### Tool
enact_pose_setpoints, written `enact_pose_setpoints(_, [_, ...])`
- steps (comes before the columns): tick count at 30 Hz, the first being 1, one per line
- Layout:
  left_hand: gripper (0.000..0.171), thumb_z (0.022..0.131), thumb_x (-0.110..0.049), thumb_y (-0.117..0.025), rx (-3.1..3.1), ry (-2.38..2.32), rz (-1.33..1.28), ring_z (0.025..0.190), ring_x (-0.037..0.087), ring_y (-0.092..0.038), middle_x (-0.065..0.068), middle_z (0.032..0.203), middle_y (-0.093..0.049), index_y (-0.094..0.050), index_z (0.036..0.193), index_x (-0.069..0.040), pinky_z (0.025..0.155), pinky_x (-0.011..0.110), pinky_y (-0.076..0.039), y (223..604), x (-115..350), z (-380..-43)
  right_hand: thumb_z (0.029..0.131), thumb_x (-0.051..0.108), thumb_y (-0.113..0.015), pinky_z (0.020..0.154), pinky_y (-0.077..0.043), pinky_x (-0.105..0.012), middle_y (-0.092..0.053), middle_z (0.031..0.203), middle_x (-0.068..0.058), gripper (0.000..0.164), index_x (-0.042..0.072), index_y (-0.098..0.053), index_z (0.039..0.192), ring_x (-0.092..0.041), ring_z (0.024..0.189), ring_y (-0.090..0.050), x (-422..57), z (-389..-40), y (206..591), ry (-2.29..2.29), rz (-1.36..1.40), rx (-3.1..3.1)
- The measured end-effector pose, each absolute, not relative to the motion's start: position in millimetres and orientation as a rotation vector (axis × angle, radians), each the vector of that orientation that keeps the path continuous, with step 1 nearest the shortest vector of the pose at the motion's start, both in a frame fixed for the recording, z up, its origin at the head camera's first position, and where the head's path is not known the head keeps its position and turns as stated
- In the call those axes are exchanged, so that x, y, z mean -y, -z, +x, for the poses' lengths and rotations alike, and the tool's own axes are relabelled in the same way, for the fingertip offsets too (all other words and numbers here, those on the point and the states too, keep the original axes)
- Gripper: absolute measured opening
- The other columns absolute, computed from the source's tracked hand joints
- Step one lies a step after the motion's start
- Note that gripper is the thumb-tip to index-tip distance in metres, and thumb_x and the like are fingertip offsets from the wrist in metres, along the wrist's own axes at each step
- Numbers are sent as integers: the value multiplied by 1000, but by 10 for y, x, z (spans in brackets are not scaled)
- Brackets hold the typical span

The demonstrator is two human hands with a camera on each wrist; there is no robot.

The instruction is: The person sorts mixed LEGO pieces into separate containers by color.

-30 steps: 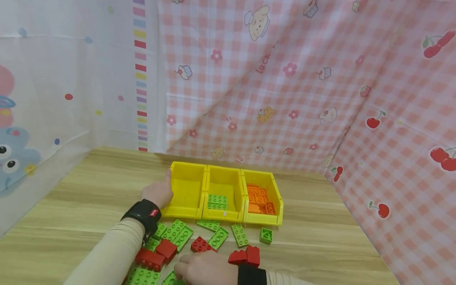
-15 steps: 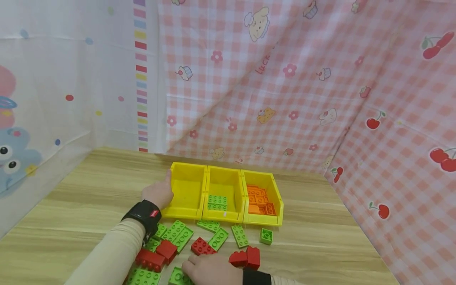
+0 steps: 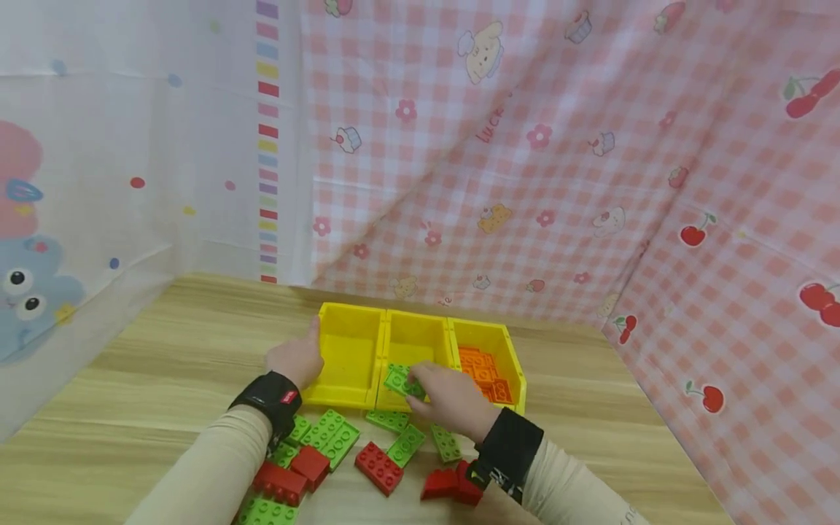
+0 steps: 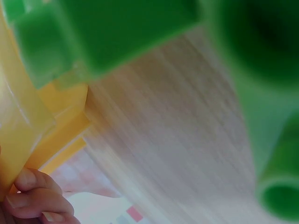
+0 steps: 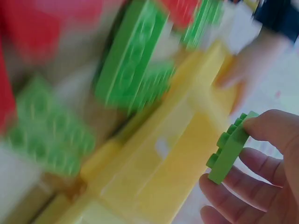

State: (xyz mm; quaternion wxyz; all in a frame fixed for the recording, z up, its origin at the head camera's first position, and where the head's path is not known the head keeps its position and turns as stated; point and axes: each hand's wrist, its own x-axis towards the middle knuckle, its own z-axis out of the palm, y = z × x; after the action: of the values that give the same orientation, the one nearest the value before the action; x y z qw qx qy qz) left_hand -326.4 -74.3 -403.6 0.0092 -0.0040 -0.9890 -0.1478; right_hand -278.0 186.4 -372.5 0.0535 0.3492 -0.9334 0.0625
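Note:
Three yellow bins stand joined in a row. My left hand [image 3: 295, 359] grips the left wall of the left bin [image 3: 349, 357]; its bent fingertips [image 4: 39, 191] show against the yellow plastic in the left wrist view. Over the front of the middle bin [image 3: 420, 328], my right hand [image 3: 454, 397] pinches a green building brick [image 5: 232, 148] between thumb and fingers, studs showing in the right wrist view. Below it in the head view, green bricks inside that bin are partly covered. Orange bricks [image 3: 482, 368] lie in the right bin [image 3: 516, 364].
Before the bins lie loose green bricks [image 3: 331, 435] and red bricks [image 3: 379, 467], several of them close to my left wrist. Another red pair [image 3: 441, 484] sits beneath my right wrist. Patterned cloth [image 3: 485, 182] hangs behind and at both sides of the wooden table [image 3: 590, 430].
My right hand has lifted a green brick from the near pile and carried it up and forward to the middle bin. The left hand has stayed on the left bin.

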Motion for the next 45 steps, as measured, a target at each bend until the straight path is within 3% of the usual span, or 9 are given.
enact_pose_setpoints(17, [67, 91, -13, -47, 3049, 443, -20, 51, 24, -49, 8, 55, -48, -15, 149, -4, 48, 39, -41, 4095, 662, -3252, 88, 15, -63, 60, -48, -30, -60, 87, -5, 10, 11, -65, 97, -19, 72, -59, -1752, -3572, 3987, 73, 852, 2843])
enact_pose_setpoints(23, [66, 91, -13, -46, 3047, 437, -17, 50, 24, -48, 8, 55, -48, -16, 149, -4, 48, 39, -41, 4065, 639, -3244, 87, 15, -65, 73, -49, -32, -64, 91, -4, 12, 10, -68, 98, -19, 84, -61, -1726, -3738, 4060, 92, 857, 2944])
enact_pose_setpoints(31, [65, 91, -14, -45, 3039, 423, -29, 49, 23, -48, 7, 54, -47, -15, 148, -3, 47, 38, -41, 4051, 668, -3240, 91, 12, -58, 80, -48, -34, -68, 97, -3, 17, 10, -71, 102, -19, 89, -62, -1670, -3782, 4034, 80, 904, 3043])
enact_pose_setpoints(40, [66, 90, -13, -47, 3022, 414, -29, 51, 24, -49, 8, 56, -48, -16, 148, -1, 49, 38, -42, 4089, 741, -3252, 90, 7, -56, 72, -47, -30, -64, 83, 1, 17, 14, -70, 96, -13, 73, -55, -1578, -3709, 4069, 195, 940, 3036])
enact_pose_setpoints(45, [66, 91, -13, -47, 3029, 424, -13, 50, 24, -48, 8, 55, -48, -16, 148, -3, 47, 37, -39, 4087, 743, -3254, 91, 5, -53, 79, -47, -32, -65, 96, -2, 21, 10, -66, 106, -15, 87, -60, -1680, -3538, 3978, 82, 989, 2955])
